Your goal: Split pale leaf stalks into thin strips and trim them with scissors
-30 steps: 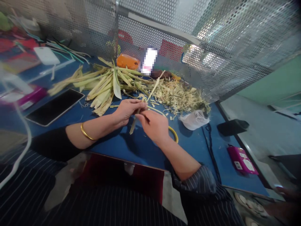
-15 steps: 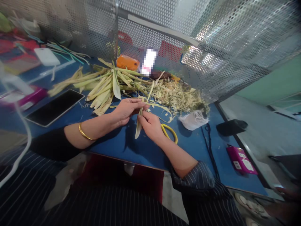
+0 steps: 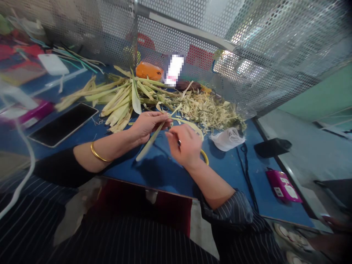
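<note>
Since several pale husk strips (image 3: pixel 150 145) cross at one spot, the left hand (image 3: pixel 164 118) pinches them there between thumb and fingers, seemingly to stop the crossing from slipping apart. One end slants down toward the near edge of the blue counter (image 3: pixel 170 183); another points up and away, and a third curves off rightward, apparently left free so the right hand (image 3: pixel 170 132) can get at them. That hand sits just beside the crossing with its fingers curled inward; a small dark spot shows among them, but I cannot tell whether it grips anything.

Supplies appear arranged within reach: the husk bundle (image 3: pixel 118 106) fans out beyond the left forearm, and a shredded husk heap (image 3: pixel 210 110) lies right of it, probably pushed back to keep the working spot free. A yellow handle (image 3: pixel 205 157), likely of scissors, is partly hidden by the right wrist.

Counting: three strip ends show at the pinch, though how many separate strips that makes is unclear; one bundle and one heap, their pieces too tangled to number; one white thread spool (image 3: pixel 226 140); one black smartphone (image 3: pixel 63 124); two magenta packs, the left pack (image 3: pixel 41 113) and the right pack (image 3: pixel 284 186); one gold bangle (image 3: pixel 98 153).
</note>
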